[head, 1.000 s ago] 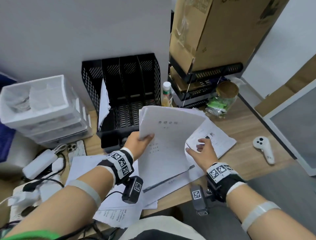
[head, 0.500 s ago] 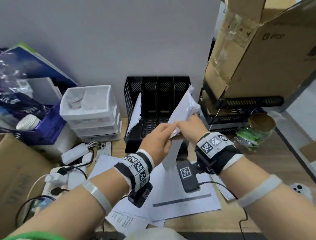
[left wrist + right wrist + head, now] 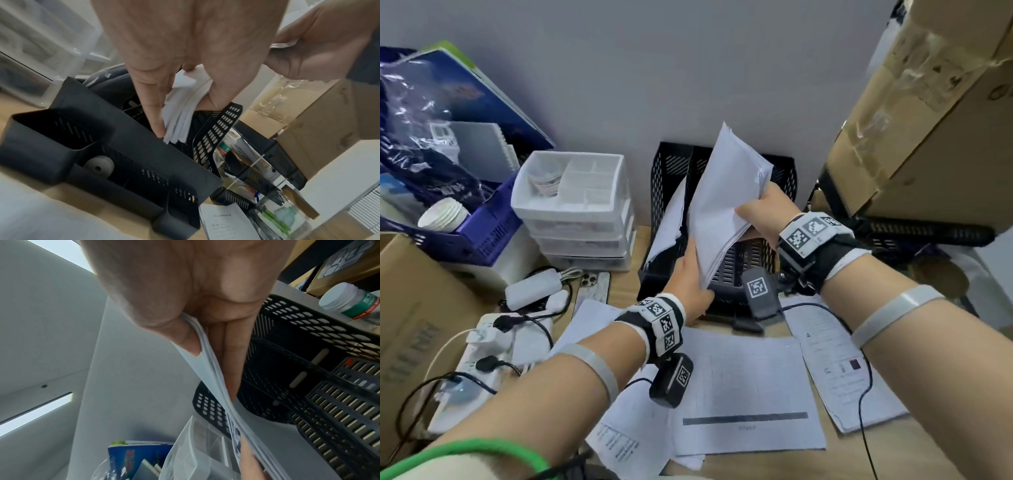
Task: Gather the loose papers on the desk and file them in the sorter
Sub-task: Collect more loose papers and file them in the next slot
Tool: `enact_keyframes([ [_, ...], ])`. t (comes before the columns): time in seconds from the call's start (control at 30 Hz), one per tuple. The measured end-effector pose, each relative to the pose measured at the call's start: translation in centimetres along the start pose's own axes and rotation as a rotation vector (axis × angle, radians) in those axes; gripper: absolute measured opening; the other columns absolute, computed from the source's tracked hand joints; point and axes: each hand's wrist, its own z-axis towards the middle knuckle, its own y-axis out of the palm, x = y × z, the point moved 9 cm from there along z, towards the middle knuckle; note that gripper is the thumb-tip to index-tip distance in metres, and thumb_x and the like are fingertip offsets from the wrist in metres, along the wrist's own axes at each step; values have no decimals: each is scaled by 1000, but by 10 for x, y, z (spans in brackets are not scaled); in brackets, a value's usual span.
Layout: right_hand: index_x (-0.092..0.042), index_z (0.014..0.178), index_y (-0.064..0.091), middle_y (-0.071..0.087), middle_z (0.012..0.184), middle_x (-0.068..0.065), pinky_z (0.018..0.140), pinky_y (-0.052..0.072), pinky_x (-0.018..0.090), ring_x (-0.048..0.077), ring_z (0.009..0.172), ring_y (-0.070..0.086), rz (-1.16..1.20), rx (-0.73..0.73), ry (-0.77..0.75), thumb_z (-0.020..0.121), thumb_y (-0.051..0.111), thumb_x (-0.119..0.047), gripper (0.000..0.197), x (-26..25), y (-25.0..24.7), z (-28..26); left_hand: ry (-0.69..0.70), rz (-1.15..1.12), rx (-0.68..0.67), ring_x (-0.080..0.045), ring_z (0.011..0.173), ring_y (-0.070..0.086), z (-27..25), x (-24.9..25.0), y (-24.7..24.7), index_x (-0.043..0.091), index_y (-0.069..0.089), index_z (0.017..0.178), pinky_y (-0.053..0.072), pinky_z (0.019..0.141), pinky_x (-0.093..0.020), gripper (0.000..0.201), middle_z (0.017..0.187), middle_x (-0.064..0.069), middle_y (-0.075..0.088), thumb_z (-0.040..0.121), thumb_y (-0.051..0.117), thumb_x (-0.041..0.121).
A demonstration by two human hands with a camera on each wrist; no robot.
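Observation:
A stack of white papers (image 3: 726, 198) stands on edge, tilted, over the black mesh sorter (image 3: 780, 178) at the back of the desk. My left hand (image 3: 690, 277) grips its lower corner, with the papers (image 3: 183, 113) pinched between finger and thumb just above the sorter (image 3: 127, 141). My right hand (image 3: 763, 214) pinches the stack's right edge, thumb on top of the sheets (image 3: 207, 356). One sheet (image 3: 669, 219) leans in the sorter's left slot. Several loose sheets (image 3: 743, 387) lie on the desk below my arms.
White plastic drawers (image 3: 575, 202) stand left of the sorter. A power strip with cables (image 3: 482, 346), a phone (image 3: 594, 282), a blue crate (image 3: 482, 233) and a cardboard box (image 3: 410, 308) crowd the left. Stacked trays (image 3: 924, 233) and a large cardboard box (image 3: 935, 113) fill the right.
Both hands lifted the sheets off the desk, turned them upright and carried them back over the sorter. The view swung left with them.

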Motion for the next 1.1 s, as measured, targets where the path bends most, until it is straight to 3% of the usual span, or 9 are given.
enact_keyframes([
  [0.2,-23,109,53,68,112,13,79,60,54,36,101,67,-42,82,28,79,46,3,41,3,8,45,-28,75,-15,-34,136,46,56,-11,-13,31,-18,156,40,113,-41,106,164,-15,21,87,58,2],
  [0.37,-18,125,58,70,115,6,90,56,46,28,103,68,-113,148,-15,77,48,-6,51,2,15,70,-72,161,-5,-35,91,66,86,-24,-17,36,-21,154,53,80,-38,105,137,-25,54,89,52,2],
  [0.5,-11,138,50,63,124,1,94,45,22,17,111,60,-187,172,-45,89,48,0,51,7,29,74,-119,138,-32,-38,116,63,103,-44,-13,28,14,157,51,102,-45,77,142,-15,57,91,56,24],
  [0.57,-10,141,46,61,125,1,89,40,15,15,109,57,-207,166,-29,93,48,-1,49,16,40,72,-131,129,-24,-39,115,64,106,-52,-10,22,35,146,52,100,-45,59,134,-16,62,92,53,35],
  [0.7,-15,145,40,63,127,7,101,47,34,21,111,60,-260,33,-26,96,50,-15,50,38,73,71,-128,209,-54,-40,107,64,105,-56,-6,8,56,124,52,90,-41,47,117,-20,67,97,49,46],
  [0.87,-40,139,45,71,109,2,84,59,45,19,96,70,-336,-163,-27,96,49,-28,45,69,86,47,-82,53,101,-28,78,61,83,-65,-30,12,64,88,45,72,-32,40,81,-8,67,100,45,45],
  [0.93,-38,135,51,72,102,2,79,61,38,19,89,72,-284,-132,-30,97,50,-25,40,84,74,30,-169,-198,109,-25,64,61,70,-88,-29,13,62,73,50,66,-33,46,70,-6,66,100,44,46],
  [1.0,-33,130,57,72,103,4,75,59,28,14,87,72,-182,-100,19,97,52,-17,37,111,57,6,-307,-336,-19,-21,53,58,51,-114,-9,13,60,70,47,55,-29,43,67,-7,63,101,47,39],
  [1.1,-34,117,62,71,108,10,81,58,40,21,93,70,-184,-44,193,93,57,-13,32,187,32,-31,-488,-175,-327,-19,65,62,8,-148,21,10,59,82,53,63,-30,28,80,-6,65,101,51,30],
])
